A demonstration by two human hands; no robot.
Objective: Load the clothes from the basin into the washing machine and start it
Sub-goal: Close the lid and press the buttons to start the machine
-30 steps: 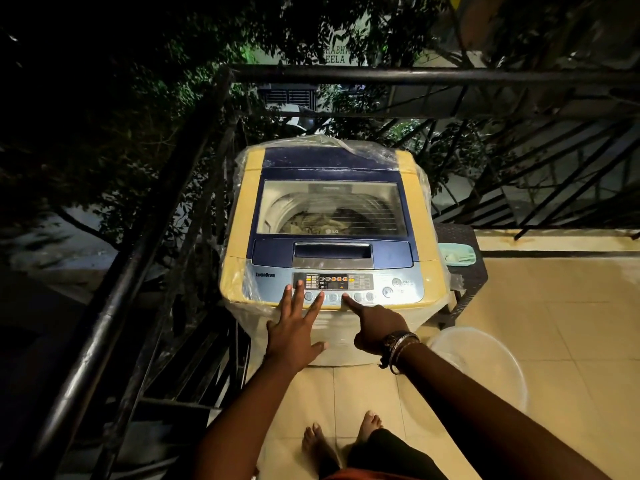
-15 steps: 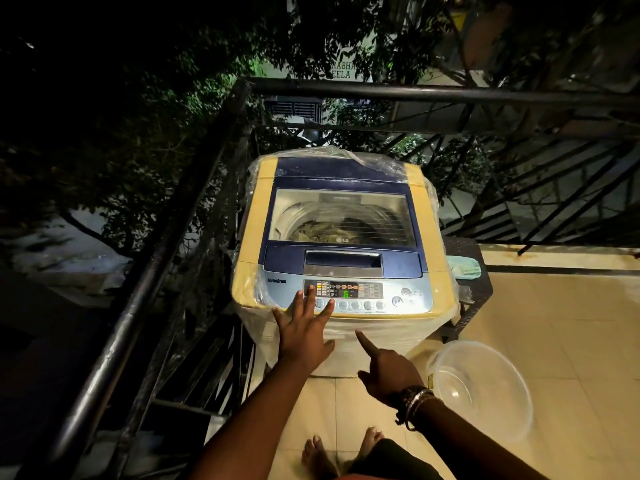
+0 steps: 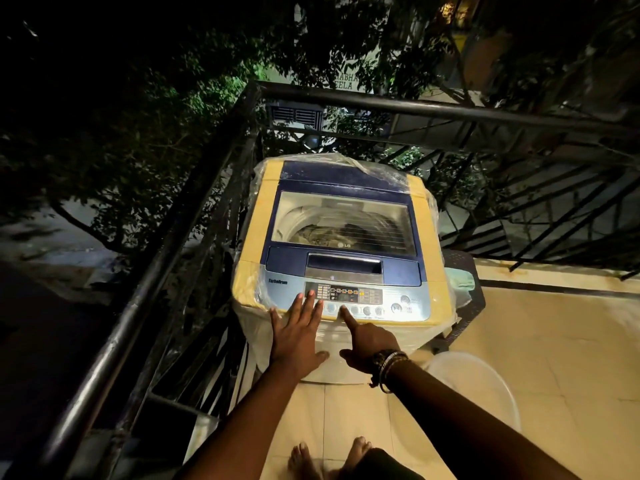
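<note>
A yellow and blue top-loading washing machine (image 3: 258,237) stands in the balcony corner with its lid down. Clothes (image 3: 322,233) show through the lid window inside the drum. My left hand (image 3: 298,336) lies flat with spread, straight fingers on the front edge, fingertips at the left of the control panel (image 3: 349,296). My right hand (image 3: 369,342) points with the index finger, its tip on a button in the row under the display; the other fingers are curled. A clear plastic basin (image 3: 478,382) sits on the floor at the right, with nothing visible in it.
A black metal railing (image 3: 166,258) runs along the left and back of the balcony. A dark stool (image 3: 464,306) with a green cloth (image 3: 459,278) stands right of the machine. My bare feet (image 3: 329,455) are on the tiled floor.
My right hand drew back from the panel half a second ago and has now reached forward again, its index finger on a button. My left hand stayed on the front edge.
</note>
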